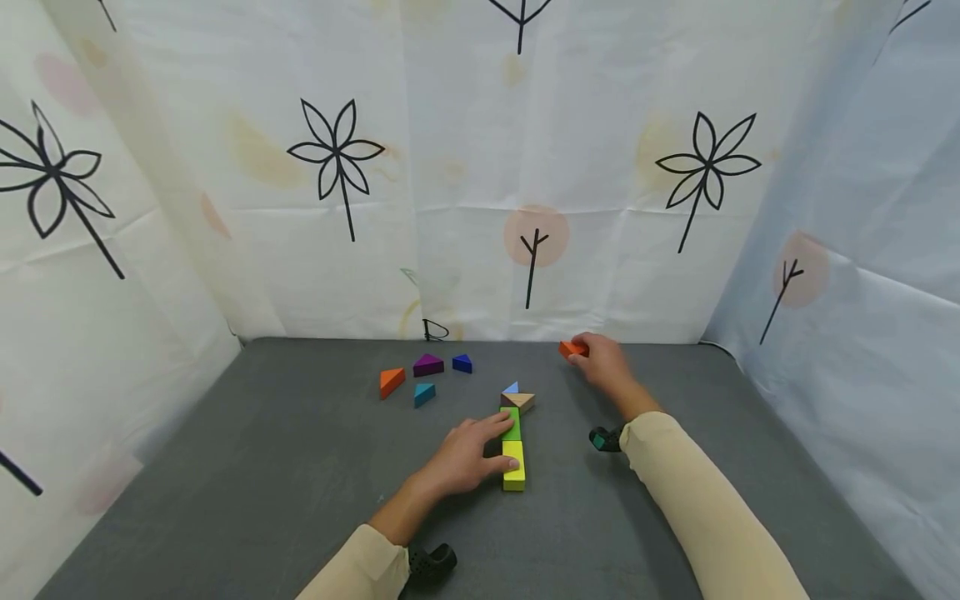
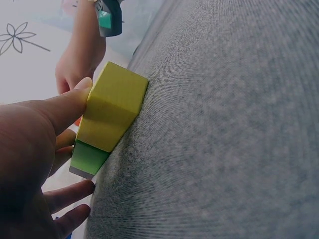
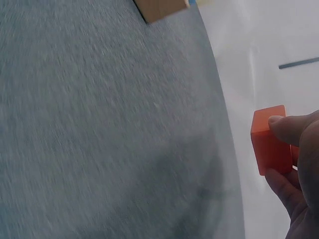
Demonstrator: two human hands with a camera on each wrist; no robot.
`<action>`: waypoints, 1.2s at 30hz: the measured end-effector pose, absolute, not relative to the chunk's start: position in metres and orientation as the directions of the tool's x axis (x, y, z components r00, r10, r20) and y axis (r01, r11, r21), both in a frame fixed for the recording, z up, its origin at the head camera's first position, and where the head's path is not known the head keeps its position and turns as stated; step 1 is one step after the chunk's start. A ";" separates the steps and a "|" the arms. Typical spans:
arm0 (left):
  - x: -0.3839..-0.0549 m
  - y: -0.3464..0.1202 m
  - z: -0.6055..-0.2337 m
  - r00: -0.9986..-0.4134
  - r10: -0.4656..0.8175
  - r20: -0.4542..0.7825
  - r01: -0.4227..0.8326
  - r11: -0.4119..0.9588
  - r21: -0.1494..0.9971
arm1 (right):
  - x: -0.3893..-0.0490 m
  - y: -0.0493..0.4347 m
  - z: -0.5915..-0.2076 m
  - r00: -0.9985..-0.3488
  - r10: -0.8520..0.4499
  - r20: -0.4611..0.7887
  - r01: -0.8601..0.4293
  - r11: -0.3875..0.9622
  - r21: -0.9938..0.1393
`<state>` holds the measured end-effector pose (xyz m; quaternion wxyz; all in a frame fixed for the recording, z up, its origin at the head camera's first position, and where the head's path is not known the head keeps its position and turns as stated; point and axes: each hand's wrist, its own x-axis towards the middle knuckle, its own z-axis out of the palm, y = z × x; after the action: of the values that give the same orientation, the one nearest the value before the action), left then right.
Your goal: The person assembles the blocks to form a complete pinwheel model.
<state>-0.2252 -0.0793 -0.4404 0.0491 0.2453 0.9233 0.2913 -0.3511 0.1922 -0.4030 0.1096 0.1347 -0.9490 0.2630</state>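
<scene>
My right hand [image 1: 603, 364] pinches an orange block [image 3: 271, 149] between thumb and fingers, held up off the table near its back edge. My left hand [image 1: 461, 457] lies over a row of blocks, its thumb on the yellow block [image 1: 513, 480] and its outstretched fingers on the green block [image 1: 515, 430]. The yellow and green blocks lie end to end. Just beyond the green one are a natural wood triangular block [image 1: 522, 402] and a light blue triangle [image 1: 512, 387], partly hidden behind the wooden one.
To the left of the row lie loose triangular blocks: an orange one [image 1: 391, 382], a purple one [image 1: 428, 367], a teal one [image 1: 424, 394] and a dark blue one [image 1: 462, 364]. A printed white cloth [image 1: 465, 275] hangs behind the grey table [image 1: 300, 483] and on both sides.
</scene>
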 end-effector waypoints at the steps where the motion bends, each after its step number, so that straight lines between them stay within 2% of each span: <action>1: -0.225 -0.079 -0.440 -0.874 0.483 0.053 0.426 0.710 0.561 | -0.351 0.190 -0.404 -0.939 -0.202 0.278 -0.316 0.824 -0.469; 20: -0.227 -0.079 -0.441 -0.877 0.479 0.039 0.416 0.714 0.563 | -0.355 0.139 -0.419 -0.947 -0.236 0.218 -0.314 0.822 -0.476; 33: -0.227 -0.079 -0.440 -0.877 0.478 0.039 0.413 0.710 0.571 | -0.352 0.126 -0.425 -0.950 -0.258 0.177 -0.313 0.811 -0.495; 36: -0.227 -0.078 -0.440 -0.877 0.479 0.040 0.414 0.709 0.571 | -0.351 0.126 -0.425 -0.954 -0.246 0.171 -0.300 0.793 -0.530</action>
<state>-0.2271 -0.0784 -0.4396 0.0557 0.2420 0.9227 0.2949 -0.3514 0.1257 -0.4252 0.0465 0.1444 -0.9457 0.2874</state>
